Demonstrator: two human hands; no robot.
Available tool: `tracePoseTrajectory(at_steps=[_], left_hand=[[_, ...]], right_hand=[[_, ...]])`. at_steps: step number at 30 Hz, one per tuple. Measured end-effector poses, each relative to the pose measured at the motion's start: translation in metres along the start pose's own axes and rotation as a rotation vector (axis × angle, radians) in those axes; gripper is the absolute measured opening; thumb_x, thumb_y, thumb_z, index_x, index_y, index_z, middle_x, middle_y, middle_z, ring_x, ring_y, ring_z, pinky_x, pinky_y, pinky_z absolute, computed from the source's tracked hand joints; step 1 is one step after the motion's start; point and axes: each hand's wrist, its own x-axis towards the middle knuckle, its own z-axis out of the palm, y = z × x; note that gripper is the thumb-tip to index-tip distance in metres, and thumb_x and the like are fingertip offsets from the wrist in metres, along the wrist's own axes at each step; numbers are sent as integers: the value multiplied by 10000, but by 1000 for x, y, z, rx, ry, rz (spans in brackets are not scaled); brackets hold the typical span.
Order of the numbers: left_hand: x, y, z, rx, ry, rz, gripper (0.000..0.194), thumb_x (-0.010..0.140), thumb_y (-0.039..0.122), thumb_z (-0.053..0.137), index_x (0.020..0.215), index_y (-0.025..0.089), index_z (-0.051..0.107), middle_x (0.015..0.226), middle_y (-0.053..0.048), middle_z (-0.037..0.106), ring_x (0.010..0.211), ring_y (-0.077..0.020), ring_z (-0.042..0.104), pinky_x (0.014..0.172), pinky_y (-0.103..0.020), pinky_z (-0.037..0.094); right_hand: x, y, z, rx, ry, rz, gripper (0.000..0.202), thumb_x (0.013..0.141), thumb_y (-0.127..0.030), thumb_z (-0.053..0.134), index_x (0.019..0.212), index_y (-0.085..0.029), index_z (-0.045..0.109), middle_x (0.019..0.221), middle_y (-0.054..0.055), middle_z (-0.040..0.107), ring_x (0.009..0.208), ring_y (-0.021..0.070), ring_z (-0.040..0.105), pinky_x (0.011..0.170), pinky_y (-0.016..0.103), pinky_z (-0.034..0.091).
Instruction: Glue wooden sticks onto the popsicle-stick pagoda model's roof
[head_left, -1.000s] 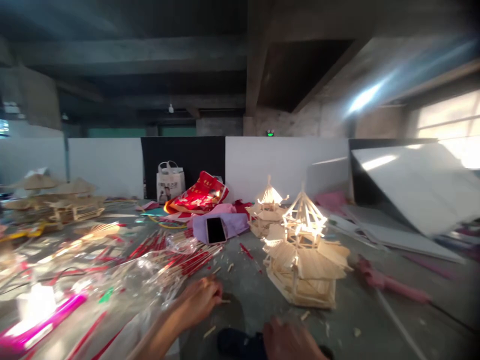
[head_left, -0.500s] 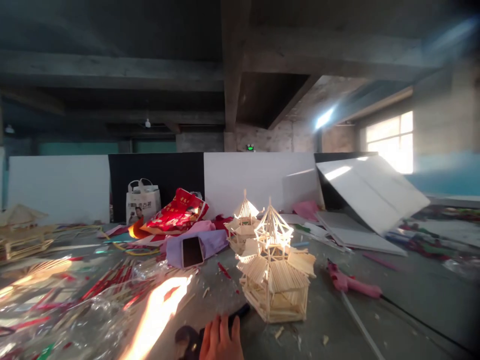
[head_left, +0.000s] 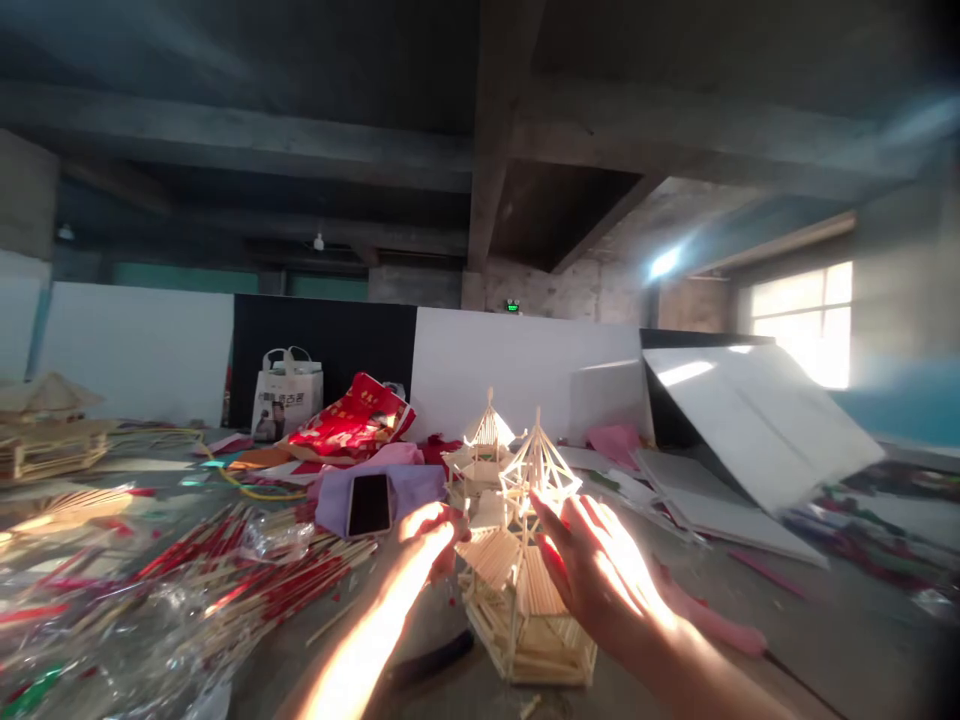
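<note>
A wooden-stick pagoda model (head_left: 536, 580) stands upright on the grey table in front of me, with a pointed frame of sticks at its top. On its right side my right hand (head_left: 600, 555) is against or just in front of the upper part, fingers stretched. My left hand (head_left: 435, 535) is at the model's left side near the roof panels, its fingers curled; whether it pinches anything is too blurred to tell. Behind stands a second stick tower (head_left: 487, 440). A dark tool (head_left: 435, 660) lies left of the model's base.
A phone (head_left: 369, 504) lies on purple cloth. Red and plain sticks (head_left: 300, 575) and clear plastic spread at the left. A pink glue gun (head_left: 716, 625) with a cord lies at the right, before white boards (head_left: 765, 430). A white bag (head_left: 287, 400) stands behind.
My right hand has left the dark tool and risen to the model's right side. My left hand has moved right to the model. The view has shifted and tilted slightly.
</note>
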Motion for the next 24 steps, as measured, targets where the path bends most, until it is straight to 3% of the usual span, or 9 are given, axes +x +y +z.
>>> tracePoseTrajectory(at_steps=[5,13,18,20,22,24], left_hand=[[-4,6,9,-3,-18,58,191,685,339,568,804,196,612,573,27,558,438,-73,409,406,-184,256],[8,5,12,45,-53,-12,250,696,424,578,776,189,606,456,41,452,406,-84,369,408,-207,234],[12,6,21,-48,-76,11,248,668,408,603,760,179,581,657,-1,573,415,-56,378,391,-201,243],[13,7,26,-51,-61,29,243,662,385,612,778,174,579,699,-4,592,423,-49,385,387,-191,245],[13,9,30,-27,-62,54,238,661,367,615,781,165,580,607,19,559,415,-49,372,385,-181,241],[13,11,35,-40,-61,76,206,667,341,613,757,160,577,528,44,504,412,-47,353,387,-173,238]], right_hand=[[1,6,16,-27,-44,15,414,873,-228,431,1271,-129,489,901,117,536,756,235,490,661,402,473],[4,7,13,-28,-59,15,416,868,-235,426,1260,-117,498,905,127,562,764,248,515,660,405,478],[-1,13,-5,11,21,-30,360,884,-245,422,1220,-157,516,844,97,570,748,238,522,663,389,469],[-13,28,-15,17,36,-26,305,891,-239,400,1140,-165,561,778,71,561,696,219,519,632,367,455],[-35,55,-18,10,10,30,264,899,-259,385,1030,-179,600,734,46,548,663,202,520,601,345,438],[-65,90,-12,-11,-123,147,262,897,-296,383,967,-190,612,748,38,555,685,193,539,628,336,443]])
